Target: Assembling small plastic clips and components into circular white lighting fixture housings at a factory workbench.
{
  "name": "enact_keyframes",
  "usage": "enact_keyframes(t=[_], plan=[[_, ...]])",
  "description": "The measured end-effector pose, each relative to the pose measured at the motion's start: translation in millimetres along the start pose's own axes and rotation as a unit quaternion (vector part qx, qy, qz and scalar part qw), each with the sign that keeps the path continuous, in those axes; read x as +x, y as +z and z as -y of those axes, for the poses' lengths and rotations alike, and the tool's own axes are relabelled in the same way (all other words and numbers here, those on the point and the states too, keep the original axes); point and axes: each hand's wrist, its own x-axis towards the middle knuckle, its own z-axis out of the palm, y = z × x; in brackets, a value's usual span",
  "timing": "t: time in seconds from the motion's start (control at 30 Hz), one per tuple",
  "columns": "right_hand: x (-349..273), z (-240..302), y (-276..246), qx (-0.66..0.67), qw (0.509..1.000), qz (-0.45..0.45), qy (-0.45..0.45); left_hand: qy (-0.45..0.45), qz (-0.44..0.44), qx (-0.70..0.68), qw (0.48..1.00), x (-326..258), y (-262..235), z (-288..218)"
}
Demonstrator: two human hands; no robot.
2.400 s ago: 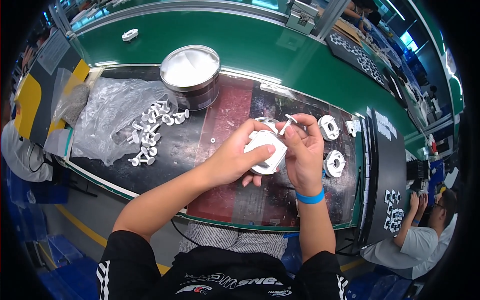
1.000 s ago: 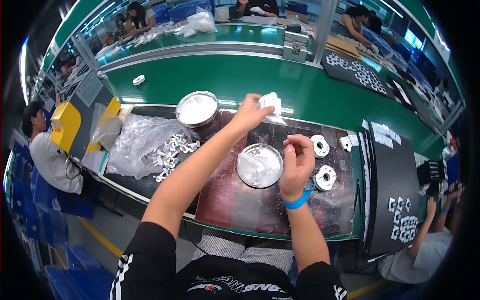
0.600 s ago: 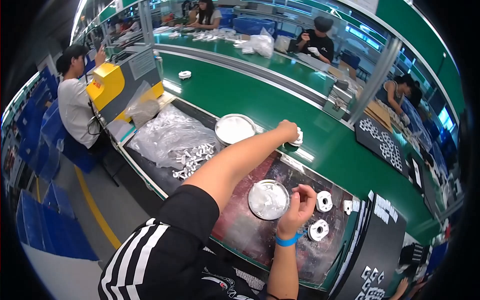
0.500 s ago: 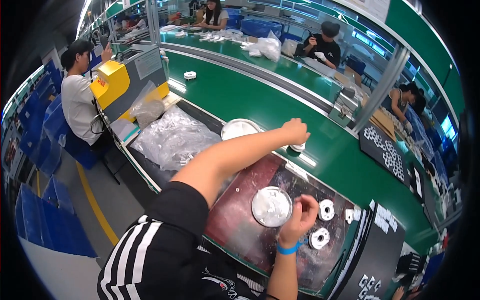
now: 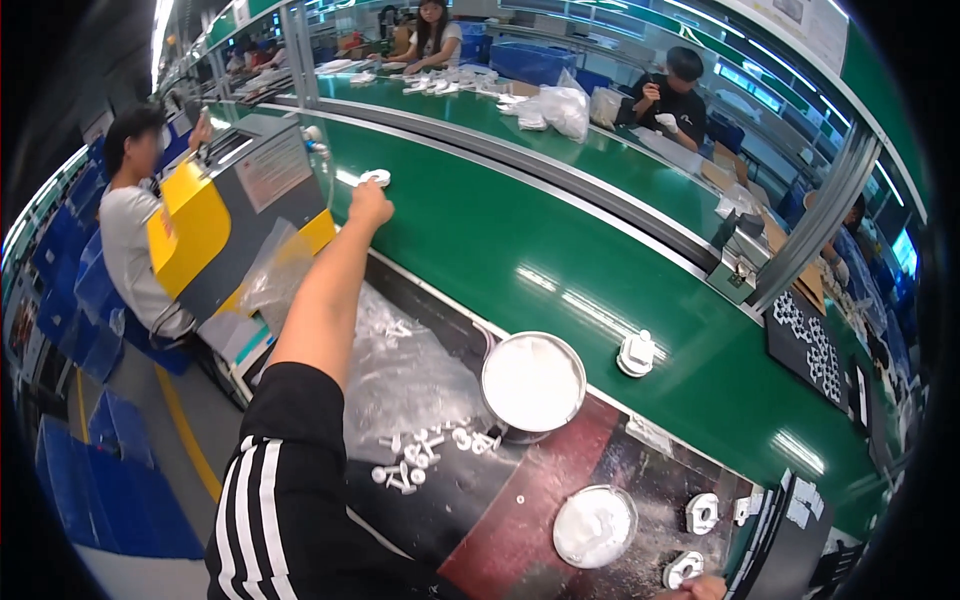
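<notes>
My left hand (image 5: 370, 207), arm fully extended across the green conveyor belt (image 5: 560, 250), lies just short of a small white plastic part (image 5: 375, 177), which sits at about twelve o'clock from my knuckles. The fingers look curled; whether they touch the part, I cannot tell. The part's long axis runs roughly nine-to-three. My right hand (image 5: 700, 587), barely visible at the lower edge, is well apart from it. Open belt extends toward three o'clock; a yellow machine (image 5: 200, 235) stands near at nine.
</notes>
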Motion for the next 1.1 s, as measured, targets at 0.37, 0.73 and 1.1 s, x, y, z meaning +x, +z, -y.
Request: enact_keyframes(t=[0.37,0.73,1.1], plan=[[-51,2,-52,-0.280,0.950,0.138,0.024,0.137,-0.034,0.169,0.975,74,89,29],[-18,11,-45,-0.335,0.921,0.163,0.116,0.018,-0.104,0.009,0.994,122,123,101],[-12,31,-68,-0.285,0.943,0.076,0.153,0.098,-0.081,-0.043,0.991,131,105,77]])
